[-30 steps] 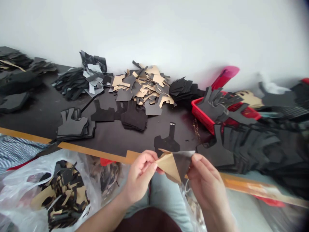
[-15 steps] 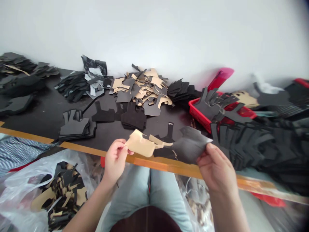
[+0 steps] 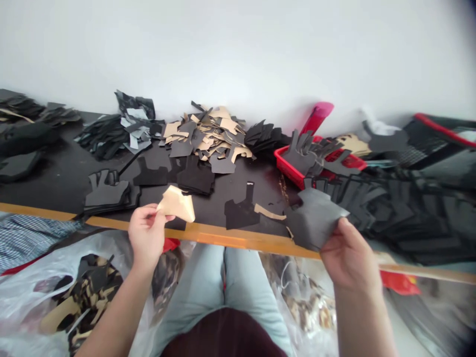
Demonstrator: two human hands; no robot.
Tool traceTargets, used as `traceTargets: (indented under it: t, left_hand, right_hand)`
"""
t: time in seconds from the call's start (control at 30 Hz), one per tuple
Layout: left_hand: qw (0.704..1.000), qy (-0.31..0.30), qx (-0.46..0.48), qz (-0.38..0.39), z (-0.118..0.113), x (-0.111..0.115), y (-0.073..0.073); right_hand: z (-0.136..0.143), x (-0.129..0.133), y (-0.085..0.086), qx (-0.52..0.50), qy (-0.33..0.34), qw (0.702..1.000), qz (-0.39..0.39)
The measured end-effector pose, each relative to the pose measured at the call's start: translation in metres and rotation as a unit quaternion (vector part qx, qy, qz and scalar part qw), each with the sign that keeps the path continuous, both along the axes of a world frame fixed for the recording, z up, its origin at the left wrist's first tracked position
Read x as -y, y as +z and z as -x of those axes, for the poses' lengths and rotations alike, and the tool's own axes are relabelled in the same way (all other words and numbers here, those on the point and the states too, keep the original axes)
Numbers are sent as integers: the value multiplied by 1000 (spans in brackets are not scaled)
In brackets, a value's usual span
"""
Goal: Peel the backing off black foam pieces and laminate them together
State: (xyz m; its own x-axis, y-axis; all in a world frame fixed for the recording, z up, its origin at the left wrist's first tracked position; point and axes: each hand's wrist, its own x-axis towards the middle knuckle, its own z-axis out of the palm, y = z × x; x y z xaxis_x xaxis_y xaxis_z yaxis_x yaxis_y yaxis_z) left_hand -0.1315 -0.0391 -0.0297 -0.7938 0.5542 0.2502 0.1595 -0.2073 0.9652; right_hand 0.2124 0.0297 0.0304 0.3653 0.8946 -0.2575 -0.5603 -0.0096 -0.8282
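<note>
My left hand (image 3: 148, 233) pinches a tan backing paper piece (image 3: 177, 202) by its left end, above the table's front edge. Between the fingers of my right hand (image 3: 351, 253) is a dark grey foam sheet piece (image 3: 314, 218), held at its right corner. A narrow tan strip (image 3: 269, 212) juts left from beside the grey piece; whether it is attached I cannot tell. On the table between my hands lies a flat black cut piece (image 3: 241, 210) with an upright tab. The two held pieces are well apart.
A heap of tan and grey scraps (image 3: 208, 131) lies against the wall. Stacks of cut pieces (image 3: 107, 191) stand left, more (image 3: 394, 213) right. A red basket (image 3: 293, 168) holds grey pieces. Below the taped table edge (image 3: 223, 239), a plastic bag (image 3: 107, 243) holds offcuts.
My hands have moved apart. The tan paper has gone left, away from the grey piece and the tan strip, which it met or overlapped before. The view has shifted slightly right.
</note>
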Motion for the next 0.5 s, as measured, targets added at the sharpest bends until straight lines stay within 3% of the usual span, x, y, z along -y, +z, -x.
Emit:
traceTargets:
  t: [0.1,0.17,0.2,0.27,0.33,0.4,0.5]
  left_hand:
    - [995,-89,30,30,-28,11,14]
    - [973,-205,49,96,-57,21,21]
    - [948,-287,41,133,-73,26,24]
    - [871,-454,26,187,-104,34,26]
    - [817,-538,79,193,-131,35,27]
    - [793,-554,180,176,-149,30,27]
    - [809,-498,279,139,-160,17,31]
  right_hand:
    - [1,5,6,-10,10,1000,17]
    - [4,7,8,-20,21,999,25]
    - [6,8,8,-26,25,999,25]
    - [12,9,4,-25,37,999,13]
    - [19,10,-2,-9,68,998,-11]
    - [25,13,-9,10,102,995,-23]
    - [33,18,-16,-2,109,994,11]
